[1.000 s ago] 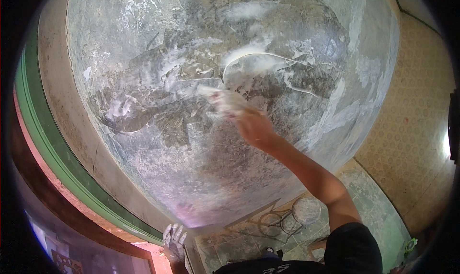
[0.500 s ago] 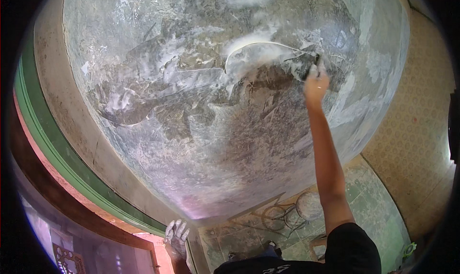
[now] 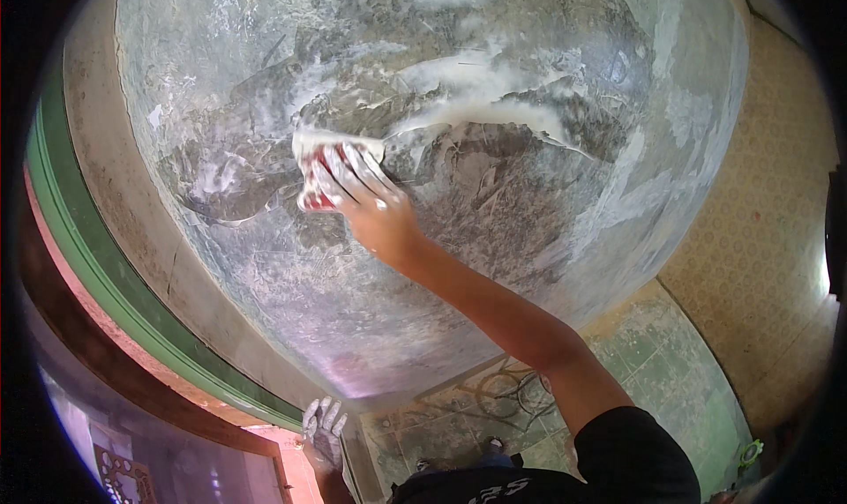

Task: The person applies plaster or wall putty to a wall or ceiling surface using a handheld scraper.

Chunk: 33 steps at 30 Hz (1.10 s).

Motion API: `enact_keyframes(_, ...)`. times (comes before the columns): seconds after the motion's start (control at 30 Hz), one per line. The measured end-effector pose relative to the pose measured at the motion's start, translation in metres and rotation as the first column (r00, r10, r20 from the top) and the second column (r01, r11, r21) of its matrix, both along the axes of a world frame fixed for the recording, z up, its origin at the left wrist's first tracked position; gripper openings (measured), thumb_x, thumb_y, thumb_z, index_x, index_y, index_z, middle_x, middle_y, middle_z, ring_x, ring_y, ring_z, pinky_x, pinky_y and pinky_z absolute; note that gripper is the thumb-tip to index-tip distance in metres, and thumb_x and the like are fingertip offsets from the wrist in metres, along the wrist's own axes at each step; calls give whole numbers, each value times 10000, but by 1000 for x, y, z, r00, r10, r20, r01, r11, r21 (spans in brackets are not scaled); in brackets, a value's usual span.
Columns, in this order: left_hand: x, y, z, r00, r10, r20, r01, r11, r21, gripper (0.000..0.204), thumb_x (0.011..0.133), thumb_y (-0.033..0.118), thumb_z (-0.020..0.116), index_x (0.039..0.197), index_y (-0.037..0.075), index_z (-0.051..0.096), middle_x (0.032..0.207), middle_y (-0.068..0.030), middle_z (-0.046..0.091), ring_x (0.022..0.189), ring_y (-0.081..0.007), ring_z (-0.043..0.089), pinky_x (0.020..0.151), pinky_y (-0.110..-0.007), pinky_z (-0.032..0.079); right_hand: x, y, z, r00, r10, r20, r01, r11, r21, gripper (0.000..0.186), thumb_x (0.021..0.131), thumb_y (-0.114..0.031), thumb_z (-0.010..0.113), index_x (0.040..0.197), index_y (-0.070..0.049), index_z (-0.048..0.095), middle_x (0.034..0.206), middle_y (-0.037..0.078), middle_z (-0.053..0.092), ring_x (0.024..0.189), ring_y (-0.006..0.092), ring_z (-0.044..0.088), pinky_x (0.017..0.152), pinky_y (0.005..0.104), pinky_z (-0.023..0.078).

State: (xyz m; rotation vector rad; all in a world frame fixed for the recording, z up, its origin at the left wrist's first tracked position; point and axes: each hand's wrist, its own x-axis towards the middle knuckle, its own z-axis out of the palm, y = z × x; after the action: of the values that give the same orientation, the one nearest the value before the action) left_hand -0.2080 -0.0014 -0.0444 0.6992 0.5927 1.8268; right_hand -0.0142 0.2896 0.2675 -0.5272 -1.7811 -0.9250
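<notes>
My right hand [image 3: 381, 215] is stretched far out to the wall [image 3: 507, 239], left of its middle. Its fingers press a flat red spreader [image 3: 312, 158], smeared with white putty, against the surface. A curved white streak of wet putty [image 3: 503, 112] runs across the patchy grey wall to the right of the spreader. White putty coats the fingers of my right hand. Low by the wall's left corner, my left hand [image 3: 323, 435] is raised with fingers apart, also whitened, and holds nothing. Whether it touches the corner edge beside it, I cannot tell.
A green door frame [image 3: 132, 275] curves along the left, with a pink strip beside it. Below is a green tiled floor [image 3: 631, 363], where a round wire-like item [image 3: 534, 396] lies near the wall's foot. A patterned tan surface [image 3: 750, 222] fills the right side.
My right hand has swept left across the wall with the spreader, now flat against it. The putty streak's shape has changed and it reaches lower at the right. My left hand stays put.
</notes>
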Motion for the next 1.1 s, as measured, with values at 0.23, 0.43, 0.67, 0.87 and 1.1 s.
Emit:
enact_keyframes(0.23,-14,-11,-5,995,-15,-103,14,1000,-11,789,918,504,538,1485,6,307,1481,-239,386,1340,-429,414,1075,-532,398,152,-15,-9,755,-230,-613,-351,649,-675,336,1026,-214,410,1170,49,562,1098,183,624,958,319,637,767,421,523)
enact_keyframes(0.43,0,8,14,994,-50,-100,46,998,-42,774,915,505,561,1459,1,339,1461,-244,408,1326,-423,436,1058,-524,419,315,91,-19,483,-160,-861,-100,967,-236,456,997,-196,443,1348,94,467,1275,276,570,1168,358,560,1003,398,416)
enact_keyframes(0.67,-10,2,-2,996,-18,-88,15,999,-38,776,930,513,515,1479,3,313,1471,-241,395,1338,-422,419,1077,-516,397,183,58,6,690,-184,-700,-160,905,-395,398,973,-133,471,1304,82,517,1148,245,622,1022,403,610,899,443,468)
enact_keyframes(0.87,-15,-11,-13,999,4,-46,-5,1000,-9,741,943,482,504,1480,7,317,1475,-226,402,1331,-413,428,1067,-526,395,37,12,27,883,-282,-375,193,947,-257,524,904,-18,490,1425,-12,438,1339,215,528,1181,354,569,870,436,541)
enact_keyframes(1.1,-15,-12,-7,999,47,-22,-47,998,-35,772,922,489,561,1462,-13,329,1477,-263,382,1329,-446,421,1064,-537,404,-69,-51,37,895,276,-350,-420,782,-459,437,872,11,518,1308,18,523,1473,227,418,1204,364,567,778,447,564)
